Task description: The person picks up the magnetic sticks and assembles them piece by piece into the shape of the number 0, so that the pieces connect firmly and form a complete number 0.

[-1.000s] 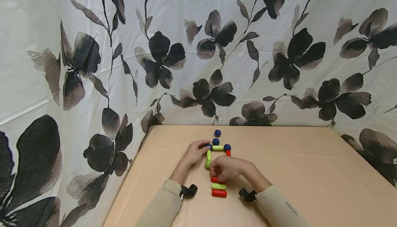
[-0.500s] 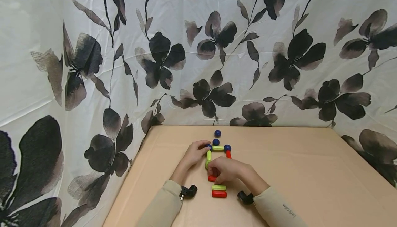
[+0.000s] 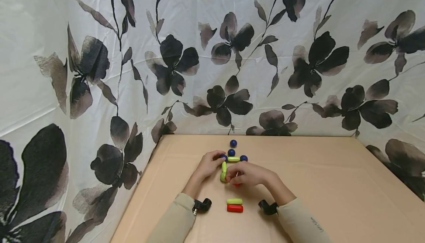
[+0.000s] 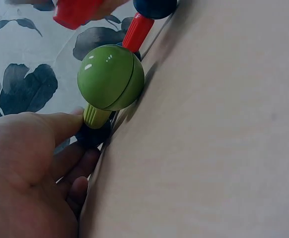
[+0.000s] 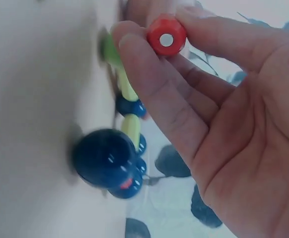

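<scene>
My left hand [image 3: 208, 164] pinches a blue ball [image 3: 224, 158] at the near-left corner of a magnetic stick-and-ball frame. A lime stick [image 4: 97, 117] runs from that ball to a green ball [image 4: 110, 78], with my left thumb against the stick. In the right wrist view, my right hand [image 5: 234, 99] holds a red magnetic stick [image 5: 165, 33] between thumb and fingers, its round silver end showing. The held stick is close to the green ball; whether they touch I cannot tell. Another red stick [image 4: 138, 32] of the frame, hidden behind my right hand in the head view, meets a blue ball [image 4: 154, 6].
A lime crossbar stick [image 3: 234, 159] joins the left corner to a right blue ball [image 3: 244, 158]. Two more blue balls [image 3: 233, 143] lie beyond. Nearer me, a loose lime stick [image 3: 234, 201] and a loose red stick [image 3: 235, 208] lie parallel on the tan table [image 3: 332, 191].
My right hand has taken the red stick out of the near row and moved forward, toward the green ball. My left hand has stayed at the corner.
</scene>
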Demonstrator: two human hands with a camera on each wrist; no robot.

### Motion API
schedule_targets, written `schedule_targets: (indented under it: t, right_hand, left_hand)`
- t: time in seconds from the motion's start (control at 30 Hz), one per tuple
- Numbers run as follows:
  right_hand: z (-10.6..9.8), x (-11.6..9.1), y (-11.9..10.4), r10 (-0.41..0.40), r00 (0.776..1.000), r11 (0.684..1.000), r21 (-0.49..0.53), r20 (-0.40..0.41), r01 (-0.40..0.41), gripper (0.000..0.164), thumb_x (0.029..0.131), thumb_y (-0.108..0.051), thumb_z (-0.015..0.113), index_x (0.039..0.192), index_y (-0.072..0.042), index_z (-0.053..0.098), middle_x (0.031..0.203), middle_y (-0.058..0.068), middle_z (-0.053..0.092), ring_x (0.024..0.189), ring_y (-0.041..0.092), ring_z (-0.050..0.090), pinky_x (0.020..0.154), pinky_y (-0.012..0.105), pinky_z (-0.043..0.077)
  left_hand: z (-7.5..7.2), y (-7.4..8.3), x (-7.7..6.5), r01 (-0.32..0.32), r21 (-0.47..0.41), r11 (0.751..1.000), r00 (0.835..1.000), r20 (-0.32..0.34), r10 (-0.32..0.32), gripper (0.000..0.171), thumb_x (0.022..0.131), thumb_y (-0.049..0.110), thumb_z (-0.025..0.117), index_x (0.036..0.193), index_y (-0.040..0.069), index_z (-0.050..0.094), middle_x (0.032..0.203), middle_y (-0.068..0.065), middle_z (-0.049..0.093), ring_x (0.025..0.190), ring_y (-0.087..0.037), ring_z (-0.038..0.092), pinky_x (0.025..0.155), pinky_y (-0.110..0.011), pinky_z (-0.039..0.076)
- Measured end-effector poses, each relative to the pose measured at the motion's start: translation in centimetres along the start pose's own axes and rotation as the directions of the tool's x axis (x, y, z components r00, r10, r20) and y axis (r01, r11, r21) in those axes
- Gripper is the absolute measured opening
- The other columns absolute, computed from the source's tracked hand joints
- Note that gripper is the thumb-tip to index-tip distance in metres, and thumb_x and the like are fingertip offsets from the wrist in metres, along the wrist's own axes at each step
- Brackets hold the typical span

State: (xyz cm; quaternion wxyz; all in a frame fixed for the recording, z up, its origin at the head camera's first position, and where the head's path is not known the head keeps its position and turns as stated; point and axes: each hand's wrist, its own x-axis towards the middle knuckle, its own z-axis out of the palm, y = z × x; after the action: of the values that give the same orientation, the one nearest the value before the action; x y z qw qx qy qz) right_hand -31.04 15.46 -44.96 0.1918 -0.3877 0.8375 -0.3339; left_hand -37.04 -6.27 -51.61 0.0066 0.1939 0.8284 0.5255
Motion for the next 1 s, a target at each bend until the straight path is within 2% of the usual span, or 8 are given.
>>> schedule_targets:
  t: [0.13, 0.33, 0.47, 0.67, 0.87, 1.0]
  right_hand:
    - [-1.0, -0.8, 0.1, 0.027, 1.0, 0.996, 0.081, -0.005, -0.027, 0.017, 0.101, -0.007, 0.067, 0.113, -0.005, 0.079, 0.096, 0.018, 0.076, 0.074, 0.019, 0.07, 0.072, 0.032, 0.061]
    - [-2.3, -1.9, 0.4, 0.07, 0.996, 0.989, 0.136, -0.047, -0.063, 0.019, 0.099, -0.011, 0.071, 0.113, -0.001, 0.079, 0.096, 0.022, 0.077, 0.076, 0.018, 0.07, 0.073, 0.032, 0.062]
    - [-2.9, -2.5, 0.7, 0.089, 0.994, 0.987, 0.139, -0.059, -0.08, 0.021, 0.098, -0.012, 0.071, 0.115, -0.001, 0.078, 0.096, 0.02, 0.077, 0.076, 0.018, 0.07, 0.072, 0.032, 0.062]
    - [-3.4, -3.3, 1.6, 0.175, 0.984, 0.978, 0.12, -0.031, -0.17, 0.017, 0.094, -0.013, 0.077, 0.108, -0.004, 0.081, 0.085, 0.004, 0.076, 0.072, 0.017, 0.067, 0.067, 0.036, 0.063]
    - [-3.3, -3.8, 1.8, 0.249, 0.966, 0.955, 0.151, 0.063, -0.256, 0.02, 0.088, -0.015, 0.084, 0.106, -0.007, 0.082, 0.078, 0.004, 0.073, 0.065, 0.017, 0.064, 0.066, 0.036, 0.062]
    - [-3.1, -3.8, 1.6, 0.287, 0.953, 0.939, 0.169, 0.093, -0.299, 0.021, 0.085, -0.016, 0.087, 0.105, -0.008, 0.081, 0.073, 0.004, 0.07, 0.062, 0.017, 0.062, 0.063, 0.033, 0.061]
  left_hand:
    - [0.0, 0.0, 0.0, -0.003, 0.008, 1.0, 1.0, -0.004, 0.003, 0.03, 0.105, 0.02, 0.064, 0.132, 0.007, 0.07, 0.13, -0.01, 0.072, 0.127, -0.03, 0.063, 0.11, -0.05, 0.048]
    - [0.1, 0.0, 0.0, 0.003, 0.0, 1.0, 1.0, -0.008, -0.003, 0.03, 0.105, 0.019, 0.064, 0.132, 0.008, 0.07, 0.129, -0.01, 0.072, 0.125, -0.03, 0.063, 0.11, -0.05, 0.048]
    - [0.2, 0.0, 0.0, 0.01, 0.004, 1.0, 1.0, -0.009, -0.01, 0.03, 0.105, 0.019, 0.064, 0.132, 0.008, 0.07, 0.13, -0.01, 0.071, 0.126, -0.03, 0.063, 0.111, -0.05, 0.047]
    - [0.2, 0.0, -0.1, 0.045, 0.012, 0.999, 0.999, -0.01, -0.045, 0.03, 0.105, 0.02, 0.064, 0.133, 0.011, 0.07, 0.132, -0.008, 0.071, 0.128, -0.028, 0.062, 0.112, -0.047, 0.047]
    - [0.1, 0.0, -0.1, 0.043, 0.012, 0.999, 0.999, -0.004, -0.042, 0.031, 0.105, 0.02, 0.064, 0.133, 0.01, 0.069, 0.131, -0.008, 0.071, 0.128, -0.028, 0.062, 0.112, -0.047, 0.047]
    - [0.1, 0.0, 0.0, 0.032, 0.005, 0.999, 0.999, -0.005, -0.032, 0.031, 0.105, 0.02, 0.064, 0.133, 0.009, 0.069, 0.13, -0.009, 0.071, 0.127, -0.028, 0.062, 0.111, -0.049, 0.047]
